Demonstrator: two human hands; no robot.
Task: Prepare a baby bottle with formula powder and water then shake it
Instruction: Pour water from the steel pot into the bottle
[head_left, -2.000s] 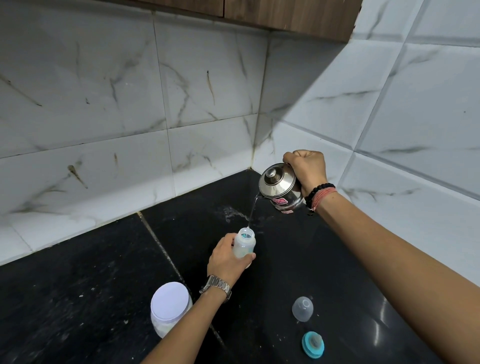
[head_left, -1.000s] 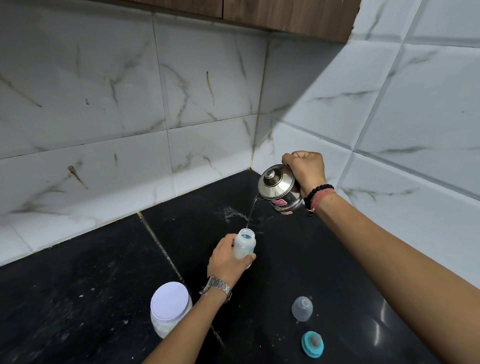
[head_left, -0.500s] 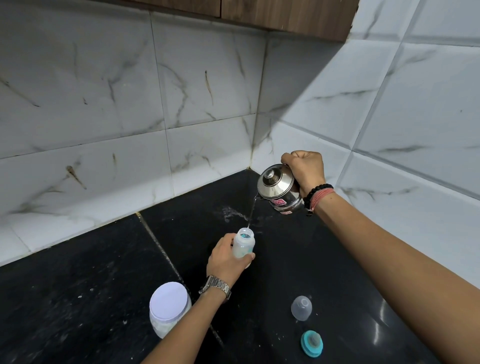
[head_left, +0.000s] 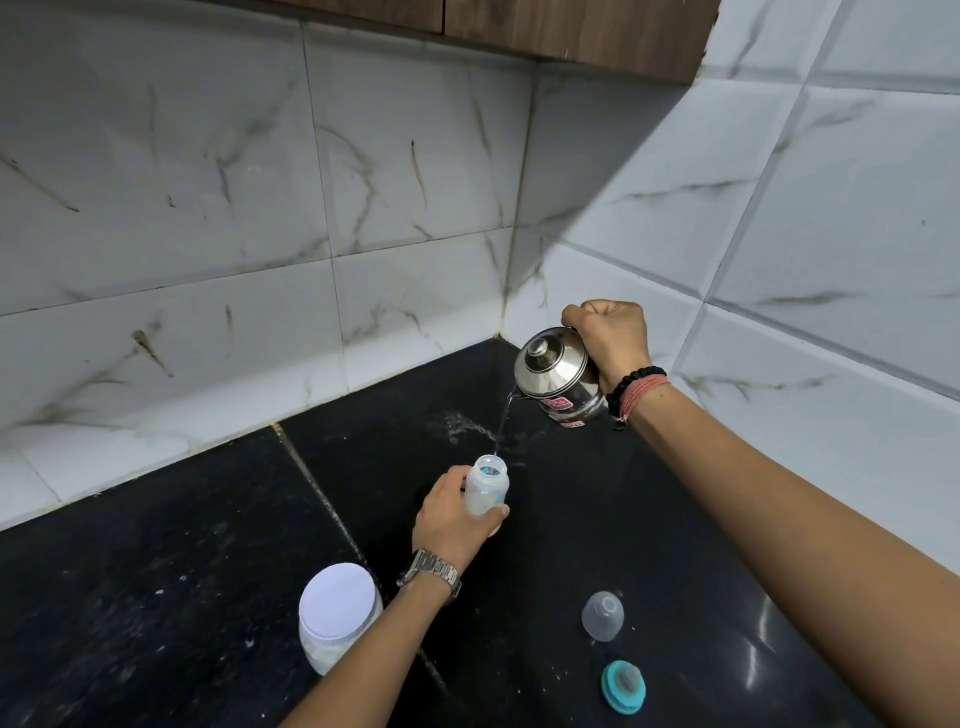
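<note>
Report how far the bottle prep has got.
Done: the baby bottle stands uncapped, pale contents that look like powder inside, and the powder jar is lidded. In hand: the left hand grips the bottle while the right hand tilts the steel kettle, a thin stream of water falling in. Left: fit the teal nipple ring and clear cap, then shake.

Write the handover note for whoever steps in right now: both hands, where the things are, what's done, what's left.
Left hand grips the open baby bottle, upright on the black counter.
Right hand holds the steel kettle tilted; a thin stream of water falls into the bottle.
Lidded powder jar stands near the left forearm; clear cap and teal nipple ring lie apart at front right.
Done: water going in.
Left: stop pouring, fit ring, shake.
</note>
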